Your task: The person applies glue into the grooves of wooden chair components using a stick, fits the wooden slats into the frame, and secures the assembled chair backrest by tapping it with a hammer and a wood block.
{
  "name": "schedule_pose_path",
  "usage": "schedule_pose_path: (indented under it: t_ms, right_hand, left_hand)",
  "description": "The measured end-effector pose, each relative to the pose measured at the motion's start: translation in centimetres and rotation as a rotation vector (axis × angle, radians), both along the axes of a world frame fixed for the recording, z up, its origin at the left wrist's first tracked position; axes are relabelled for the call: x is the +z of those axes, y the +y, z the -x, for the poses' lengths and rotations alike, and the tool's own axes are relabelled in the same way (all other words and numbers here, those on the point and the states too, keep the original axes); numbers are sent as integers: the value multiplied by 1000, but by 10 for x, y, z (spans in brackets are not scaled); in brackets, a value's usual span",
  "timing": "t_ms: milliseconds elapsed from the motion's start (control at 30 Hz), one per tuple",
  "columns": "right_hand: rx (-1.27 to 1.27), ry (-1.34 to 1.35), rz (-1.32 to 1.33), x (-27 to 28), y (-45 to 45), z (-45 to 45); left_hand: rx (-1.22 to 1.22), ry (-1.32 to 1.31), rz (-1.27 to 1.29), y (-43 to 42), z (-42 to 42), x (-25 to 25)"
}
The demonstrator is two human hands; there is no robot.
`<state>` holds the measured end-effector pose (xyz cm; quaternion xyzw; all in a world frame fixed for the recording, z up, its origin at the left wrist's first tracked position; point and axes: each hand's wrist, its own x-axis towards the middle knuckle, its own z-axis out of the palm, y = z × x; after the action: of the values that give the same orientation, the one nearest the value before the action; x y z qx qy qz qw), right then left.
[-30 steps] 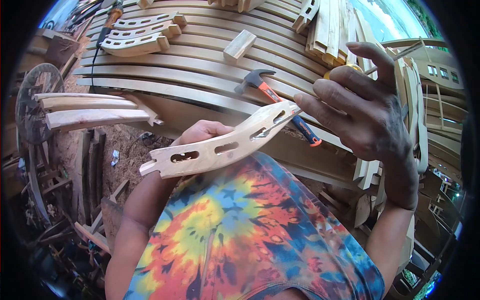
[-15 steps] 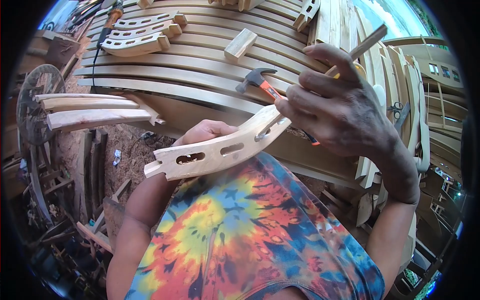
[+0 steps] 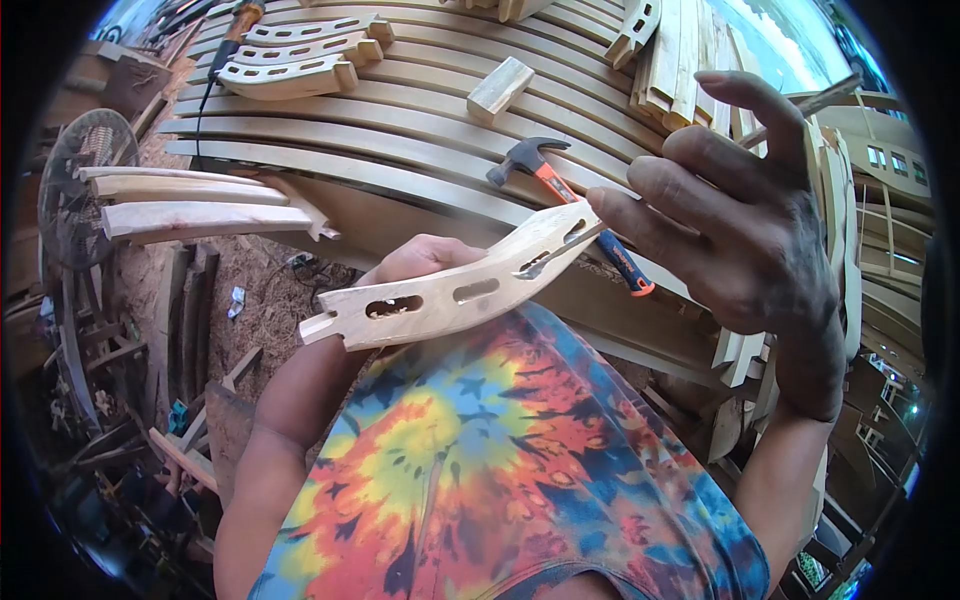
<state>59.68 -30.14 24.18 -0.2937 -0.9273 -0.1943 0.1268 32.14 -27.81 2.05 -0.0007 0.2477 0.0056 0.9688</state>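
My left hand point(image 3: 425, 257) grips a curved pale wooden piece point(image 3: 425, 305) from behind, thumb along its upper edge. Several long slots run through the piece, and its near-left end has a notched tenon. My right hand point(image 3: 735, 225) is closed round a long narrow file point(image 3: 822, 95). One end of the file sticks out beyond the fingers at upper right. Its thin pointed end lies at a slot towards the right end of the piece. Just behind the piece, a claw hammer point(image 3: 628, 265) with an orange and blue handle rests on the slats.
A slatted wooden bench point(image 3: 420, 130) spans the far side. On it lie a wood block point(image 3: 500, 90), slotted curved pieces point(image 3: 300, 75) and a corded tool point(image 3: 235, 35). Curved lengths point(image 3: 205, 220) jut out at left near a fan point(image 3: 85, 190). Stacked boards point(image 3: 675, 75) stand at right.
My right hand has moved right, away from the wooden piece, with the file still in it. The left hand keeps its hold. The whole view has shifted slightly.
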Motion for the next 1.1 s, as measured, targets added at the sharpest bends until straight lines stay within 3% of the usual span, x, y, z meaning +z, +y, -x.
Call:
schedule_pose_path:
  t_ms: [100,233,333,433,667,833,933,1100]
  right_hand:
    - [-133,51,55,3,-13,22]
    - [-97,151,190,-11,-9,20]
    - [-28,82,173,-14,-6,23]
    - [2,47,192,-18,-3,26]
    - [34,50,218,-20,-2,25]
    - [-46,113,158,-15,-14,17]
    - [-102,138,134,-6,-18,16]
    - [-128,145,152,-5,-22,21]
  left_hand:
    - [10,45,-59,-3,-3,-4]
    - [23,48,-129,-3,-5,-3]
    - [14,-96,-95,-3,-4,-6]
    - [18,-43,-187,-4,0,-6]
    - [-23,-99,-33,-3,0,-9]
    - [24,-28,-24,-8,-2,-10]
    - [37,-127,53,-6,0,-10]
    - [-17,-117,-83,-5,-1,-21]
